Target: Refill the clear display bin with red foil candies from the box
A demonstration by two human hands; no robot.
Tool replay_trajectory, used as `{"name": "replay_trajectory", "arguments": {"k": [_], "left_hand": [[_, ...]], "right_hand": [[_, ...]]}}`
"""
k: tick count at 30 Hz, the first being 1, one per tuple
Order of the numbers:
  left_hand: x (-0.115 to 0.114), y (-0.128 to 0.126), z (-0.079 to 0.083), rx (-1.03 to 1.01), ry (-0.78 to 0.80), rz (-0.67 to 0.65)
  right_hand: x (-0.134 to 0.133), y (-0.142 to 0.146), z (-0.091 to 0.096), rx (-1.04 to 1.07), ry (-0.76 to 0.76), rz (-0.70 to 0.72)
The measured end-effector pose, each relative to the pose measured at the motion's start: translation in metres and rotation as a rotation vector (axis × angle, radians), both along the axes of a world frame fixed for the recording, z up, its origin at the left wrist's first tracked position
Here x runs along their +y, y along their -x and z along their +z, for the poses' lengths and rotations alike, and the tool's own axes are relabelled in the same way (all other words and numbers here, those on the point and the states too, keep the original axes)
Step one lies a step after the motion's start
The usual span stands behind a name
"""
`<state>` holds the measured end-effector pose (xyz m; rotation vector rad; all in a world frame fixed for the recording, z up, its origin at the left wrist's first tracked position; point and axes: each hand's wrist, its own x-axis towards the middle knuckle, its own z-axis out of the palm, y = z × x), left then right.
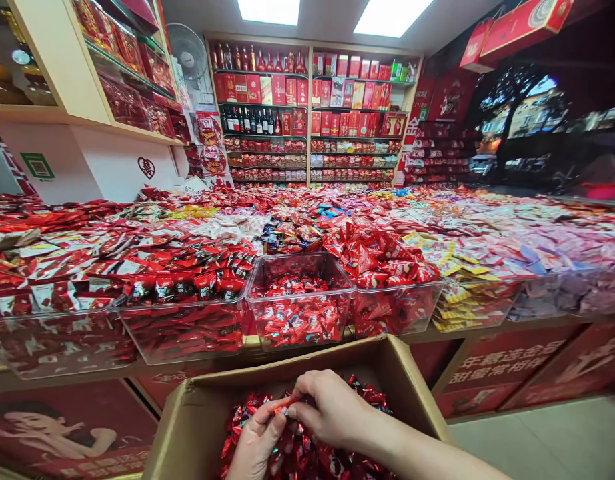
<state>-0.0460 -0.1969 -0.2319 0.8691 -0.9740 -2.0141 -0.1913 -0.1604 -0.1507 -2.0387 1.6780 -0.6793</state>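
Note:
My left hand (260, 437) and my right hand (325, 407) meet over an open cardboard box (417, 393). Between their fingertips is a small red-wrapped candy (286, 404), pinched from both sides and partly hidden by the fingers. Beneath them, the box holds a heap of shiny red wrapped candies (307, 460). Just beyond the box's far flap stands a clear plastic bin (300, 303), partly filled with similar small red candies (307, 323).
More clear bins line the counter: dark-and-red packets (187, 287) at left, red pouches (382, 260) at right, yellow packets (467, 293) farther right. Shelves (310, 100) of bottles and red boxes cover the back wall. A fan (187, 53) hangs at upper left.

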Motion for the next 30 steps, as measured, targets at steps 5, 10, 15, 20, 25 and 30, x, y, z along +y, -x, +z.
{"name": "replay_trajectory", "arguments": {"k": [5, 10, 15, 20, 25, 30], "left_hand": [[-0.001, 0.0, -0.002, -0.02, -0.014, 0.001], [0.001, 0.002, 0.002, 0.001, -0.072, -0.025], [-0.002, 0.002, 0.004, 0.04, -0.125, -0.077], [-0.005, -0.003, 0.009, 0.03, -0.235, -0.217], [-0.004, -0.006, 0.006, 0.036, -0.219, -0.047], [-0.004, -0.002, 0.0, 0.107, -0.089, -0.03]], "right_hand": [[0.001, 0.0, -0.001, -0.001, -0.008, 0.003], [0.003, 0.0, 0.002, 0.042, -0.026, 0.033], [0.003, 0.0, 0.002, 0.05, 0.0, 0.072], [0.001, 0.001, 0.0, 0.026, 0.064, 0.135], [0.005, 0.001, 0.003, -0.06, 0.039, 0.123], [0.008, -0.002, 0.001, -0.086, -0.026, 0.06]]}}
